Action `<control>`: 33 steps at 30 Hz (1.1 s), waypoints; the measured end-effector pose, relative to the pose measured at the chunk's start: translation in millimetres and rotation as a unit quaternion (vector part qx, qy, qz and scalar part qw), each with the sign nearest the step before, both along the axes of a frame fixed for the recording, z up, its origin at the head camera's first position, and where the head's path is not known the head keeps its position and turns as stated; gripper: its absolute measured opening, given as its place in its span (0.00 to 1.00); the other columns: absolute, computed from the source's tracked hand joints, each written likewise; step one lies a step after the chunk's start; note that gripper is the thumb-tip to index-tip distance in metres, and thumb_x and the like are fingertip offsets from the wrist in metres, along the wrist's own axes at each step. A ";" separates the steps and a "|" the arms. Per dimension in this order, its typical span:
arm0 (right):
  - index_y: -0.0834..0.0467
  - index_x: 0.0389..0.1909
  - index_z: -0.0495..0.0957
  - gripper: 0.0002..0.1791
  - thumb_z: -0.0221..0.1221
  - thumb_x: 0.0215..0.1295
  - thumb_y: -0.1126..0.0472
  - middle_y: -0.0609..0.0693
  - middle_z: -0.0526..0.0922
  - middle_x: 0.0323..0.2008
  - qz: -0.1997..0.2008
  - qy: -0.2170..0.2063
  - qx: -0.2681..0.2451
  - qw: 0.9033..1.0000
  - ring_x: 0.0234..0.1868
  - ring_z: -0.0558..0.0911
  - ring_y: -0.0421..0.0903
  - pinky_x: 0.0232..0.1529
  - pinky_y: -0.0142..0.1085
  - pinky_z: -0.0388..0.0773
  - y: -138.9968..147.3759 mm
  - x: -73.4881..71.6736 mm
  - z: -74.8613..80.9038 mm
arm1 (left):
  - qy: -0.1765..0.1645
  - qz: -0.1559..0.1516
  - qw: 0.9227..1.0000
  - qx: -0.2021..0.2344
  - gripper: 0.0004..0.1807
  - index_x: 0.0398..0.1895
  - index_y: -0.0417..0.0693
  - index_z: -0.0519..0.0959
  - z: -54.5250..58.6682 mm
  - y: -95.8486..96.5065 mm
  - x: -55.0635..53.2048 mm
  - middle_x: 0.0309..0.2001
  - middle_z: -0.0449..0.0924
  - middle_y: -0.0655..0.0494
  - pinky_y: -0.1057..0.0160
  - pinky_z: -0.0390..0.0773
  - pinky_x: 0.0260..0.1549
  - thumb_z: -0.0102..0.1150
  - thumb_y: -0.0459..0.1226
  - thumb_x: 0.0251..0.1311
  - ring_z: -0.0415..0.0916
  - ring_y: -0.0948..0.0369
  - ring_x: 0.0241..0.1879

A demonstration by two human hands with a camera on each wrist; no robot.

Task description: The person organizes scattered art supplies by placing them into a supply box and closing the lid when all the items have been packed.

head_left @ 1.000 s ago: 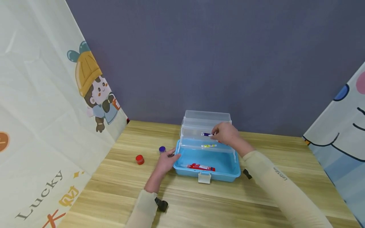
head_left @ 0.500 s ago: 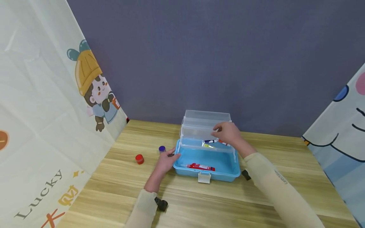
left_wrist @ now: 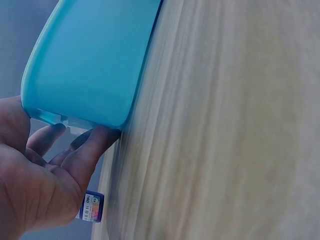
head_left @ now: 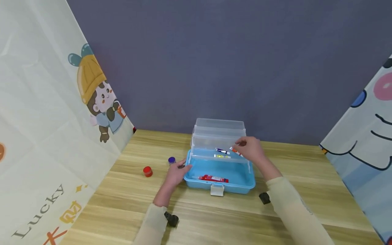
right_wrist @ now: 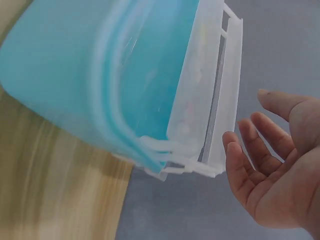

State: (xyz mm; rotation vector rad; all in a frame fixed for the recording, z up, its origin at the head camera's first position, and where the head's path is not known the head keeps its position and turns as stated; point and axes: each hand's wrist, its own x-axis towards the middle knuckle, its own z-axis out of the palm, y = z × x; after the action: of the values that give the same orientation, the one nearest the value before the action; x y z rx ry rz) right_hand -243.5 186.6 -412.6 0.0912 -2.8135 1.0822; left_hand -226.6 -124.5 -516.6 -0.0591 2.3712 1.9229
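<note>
A light-blue plastic storage box (head_left: 199, 185) stands open, its clear folding trays (head_left: 218, 141) raised at the back. My left hand (head_left: 175, 174) holds the box's left end, thumb at the rim and fingers against the outer wall. My right hand (head_left: 252, 149) is above the right part of the lower tray; in the right wrist view its fingers are loosely bent, with nothing in them. Near its fingertips lies an orange-and-white pen-like tube (head_left: 236, 152). Beside that lie a dark purple-and-white one (head_left: 222, 151) and a yellow one (head_left: 222, 156). A red tube (head_left: 214, 178) lies on the box floor.
A red-lidded jar (head_left: 147, 171) stands left of the box on the wooden table (head_left: 122, 204). A purple-lidded jar (head_left: 172, 160) is just behind my left hand. A grey cloth (head_left: 214, 68) hangs behind the table.
My right hand has let go of the purple-and-white tube, which now lies in the tray, and has moved slightly right and down. The left hand stays on the box.
</note>
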 end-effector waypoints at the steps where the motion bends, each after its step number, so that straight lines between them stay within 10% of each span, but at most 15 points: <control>1: 0.61 0.46 0.82 0.17 0.64 0.64 0.53 0.56 0.83 0.40 -0.010 0.002 -0.003 1.000 0.36 0.80 0.51 0.33 0.42 0.80 2.3 1.9 -1.5 | 0.000 0.000 1.000 0.003 0.31 0.66 0.48 0.71 -0.1 -0.1 0.2 0.53 0.78 0.38 0.59 0.83 0.39 0.66 0.45 0.60 0.80 0.50 0.47; 15: 0.63 0.47 0.81 0.20 0.62 0.65 0.51 0.60 0.82 0.45 -0.124 -0.007 -0.076 0.989 0.46 0.79 0.56 0.43 0.47 0.79 36.0 22.2 -34.2 | -0.003 -0.004 1.000 0.017 0.32 0.67 0.47 0.70 1.0 -1.0 1.5 0.52 0.79 0.39 0.59 0.84 0.33 0.66 0.44 0.60 0.82 0.51 0.43; 33: 0.68 0.59 0.73 0.28 0.61 0.66 0.52 0.65 0.79 0.53 -0.154 -0.065 -0.192 0.967 0.45 0.82 0.55 0.36 0.34 0.81 38.1 48.5 -66.7 | -0.019 0.006 1.000 0.009 0.32 0.67 0.51 0.71 0.0 -1.5 -0.9 0.53 0.78 0.40 0.60 0.84 0.32 0.67 0.44 0.59 0.82 0.53 0.42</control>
State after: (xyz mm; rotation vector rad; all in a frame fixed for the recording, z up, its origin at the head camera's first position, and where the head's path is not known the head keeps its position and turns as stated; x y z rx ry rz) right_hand -195.0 224.7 -479.3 -0.4512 -2.5418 1.5660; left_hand -227.5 -126.0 -516.5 -0.1073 2.3331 1.9309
